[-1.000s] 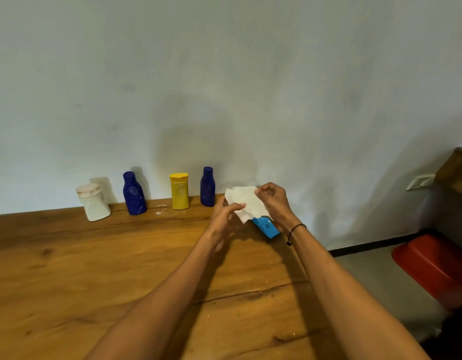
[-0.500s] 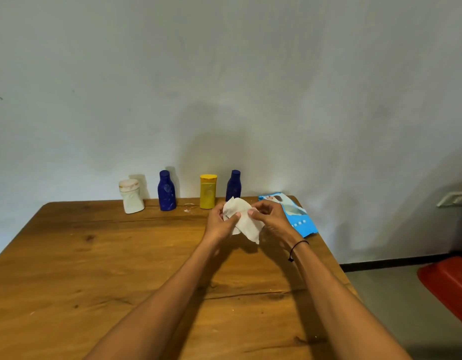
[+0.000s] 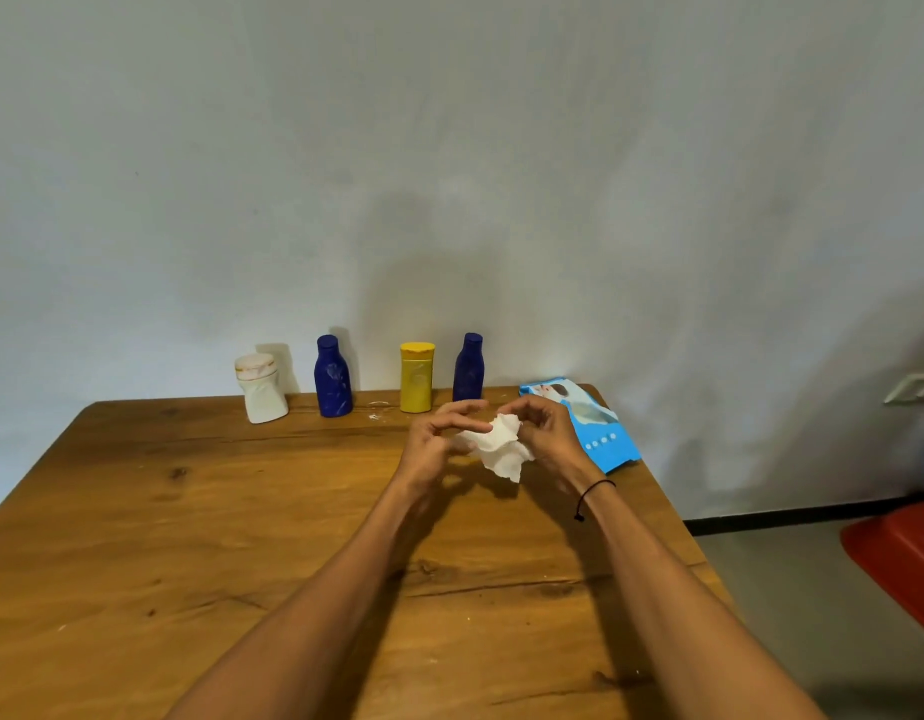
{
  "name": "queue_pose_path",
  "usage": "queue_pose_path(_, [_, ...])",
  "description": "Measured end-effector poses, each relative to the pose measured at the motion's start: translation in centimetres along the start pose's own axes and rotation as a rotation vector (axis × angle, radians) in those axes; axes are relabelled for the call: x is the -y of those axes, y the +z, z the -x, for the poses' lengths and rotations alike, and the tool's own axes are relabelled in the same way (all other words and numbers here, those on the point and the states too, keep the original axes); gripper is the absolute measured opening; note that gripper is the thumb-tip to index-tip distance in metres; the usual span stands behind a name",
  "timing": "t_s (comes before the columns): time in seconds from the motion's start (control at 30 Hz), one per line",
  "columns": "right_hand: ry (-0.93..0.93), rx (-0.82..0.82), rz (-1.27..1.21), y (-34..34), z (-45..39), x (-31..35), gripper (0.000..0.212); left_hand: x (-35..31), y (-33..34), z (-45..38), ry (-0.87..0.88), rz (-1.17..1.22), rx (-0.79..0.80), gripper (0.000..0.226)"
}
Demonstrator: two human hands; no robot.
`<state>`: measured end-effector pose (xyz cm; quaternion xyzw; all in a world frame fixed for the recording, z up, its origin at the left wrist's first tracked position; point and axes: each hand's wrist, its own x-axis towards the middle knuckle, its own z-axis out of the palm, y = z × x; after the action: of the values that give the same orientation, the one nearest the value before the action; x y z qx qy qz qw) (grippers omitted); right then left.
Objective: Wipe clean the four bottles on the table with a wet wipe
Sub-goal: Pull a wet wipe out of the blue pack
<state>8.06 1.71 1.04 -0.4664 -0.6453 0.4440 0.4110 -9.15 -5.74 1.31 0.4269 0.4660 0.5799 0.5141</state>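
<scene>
Bunching the wet wipe (image 3: 497,449) that half a second ago hung flatter, the right hand (image 3: 545,433) pinches its top with curled fingers above the wooden table (image 3: 189,537). The left hand (image 3: 439,439) touches the wipe's left edge, fingers now spread and fairly straight where before they gripped it. Just behind the right hand lies the blue wipes pack (image 3: 600,433), partly hidden by it. Along the far edge stand the white bottle (image 3: 261,389), a blue bottle (image 3: 333,377), the yellow bottle (image 3: 416,377) and a second blue bottle (image 3: 468,368), all upright, apart, untouched.
</scene>
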Motion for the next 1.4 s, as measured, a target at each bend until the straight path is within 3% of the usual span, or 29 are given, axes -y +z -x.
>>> queue_pose_path(0.1, [0.045, -0.028, -0.165, -0.3, 0.1, 0.0, 0.016, 0.2, -0.5, -0.2, -0.042, 0.307, -0.073, 0.037])
queue_pose_path(0.17, [0.082, -0.013, -0.252, -0.4, 0.1, 0.3, 0.026, 0.1, -0.6, -0.8, -0.149, 0.237, -0.113, 0.041])
queue_pose_path(0.3, [0.074, 0.022, -0.264, -0.2, -0.2, 0.7, 0.021, -0.1, 0.7, -1.2, -0.314, -0.026, 0.061, 0.042])
queue_pose_path(0.5, [0.048, -0.022, -0.307, -0.3, -0.1, 0.5, 0.011, 0.3, 1.5, -2.0, -0.262, -0.096, -0.048, 0.033])
queue_pose_path(0.67, [0.279, 0.071, -0.732, -0.8, 0.1, 0.4, 0.048, 0.7, 1.5, -2.5, -0.209, -0.109, -0.121, 0.033])
queue_pose_path(0.83, [0.422, 0.181, -0.542, -0.5, 0.4, 1.0, 0.063, 0.9, 1.7, -2.7, -0.192, -0.136, -0.138, 0.033])
queue_pose_path(0.93, [0.442, 0.163, -0.602, -0.7, 0.1, 1.0, 0.043, 1.2, 1.5, -3.2, -0.186, -0.144, -0.161, 0.028])
queue_pose_path(1.03, [0.466, 0.075, -0.62, -0.8, -0.4, 0.4, 0.037, 1.0, 1.3, -3.6, -0.179, -0.141, -0.192, 0.027])
queue_pose_path(1.17, [0.506, -0.085, -0.762, -1.0, -1.3, -0.7, 0.038, 0.3, 1.5, -4.6, -0.057, -0.485, -0.143, 0.042])
queue_pose_path(1.4, [0.497, -0.237, -0.799, -1.1, -2.5, -2.3, 0.029, -4.8, 0.9, -9.3, 0.327, -1.07, -0.083, 0.037])
